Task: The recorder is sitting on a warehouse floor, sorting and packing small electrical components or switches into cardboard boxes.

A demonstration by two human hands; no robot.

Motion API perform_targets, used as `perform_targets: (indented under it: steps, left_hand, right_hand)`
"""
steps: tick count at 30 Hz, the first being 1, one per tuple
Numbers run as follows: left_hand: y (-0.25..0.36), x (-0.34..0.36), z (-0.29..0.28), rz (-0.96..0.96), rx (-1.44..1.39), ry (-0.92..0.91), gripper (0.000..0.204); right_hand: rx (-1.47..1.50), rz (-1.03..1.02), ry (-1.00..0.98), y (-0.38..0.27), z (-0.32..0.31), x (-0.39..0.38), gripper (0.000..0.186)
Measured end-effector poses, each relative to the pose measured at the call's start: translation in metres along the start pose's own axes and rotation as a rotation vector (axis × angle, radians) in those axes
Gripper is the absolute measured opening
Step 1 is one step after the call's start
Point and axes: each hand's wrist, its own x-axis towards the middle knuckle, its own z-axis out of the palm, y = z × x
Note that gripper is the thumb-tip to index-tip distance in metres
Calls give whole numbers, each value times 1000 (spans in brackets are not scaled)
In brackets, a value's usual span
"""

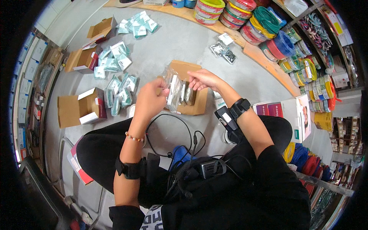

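An open brown cardboard box (198, 105) lies on the floor in front of me, with several flat pieces in clear plastic wrap (185, 94) standing in it. At its left side my left hand (152, 96) is closed, its fingers pinching the edge of a clear plastic bag with a flat white piece (173, 92) inside. My right hand (205, 79) reaches over the box's right side with curled fingers. Its fingertips are close to the wrapped pieces; whatever they hold, if anything, is too small to make out.
Three opened boxes (92, 105) stand to the left, beside piles of teal-and-white packets (122, 92). Small plastic-bagged parts (224, 49) lie at far right. Wire coils (266, 21) line a wooden ledge, and a white carton (301, 117) is by my right knee. Black cables (168, 115) loop between my legs.
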Motion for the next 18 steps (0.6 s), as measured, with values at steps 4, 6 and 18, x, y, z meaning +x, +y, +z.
perform_targets:
  steps: [4, 6, 18]
  left_hand:
    - [-4, 10, 19, 31, 27, 5, 11]
    - [-3, 16, 28, 66, 5, -10, 10]
    - [-8, 18, 66, 277, 0, -192, 7]
  right_hand:
    - [-336, -2, -179, -16, 16, -32, 52]
    - [-384, -5, -158, -15, 22, -36, 65]
    - [-264, 173, -239, -6, 15, -47, 48]
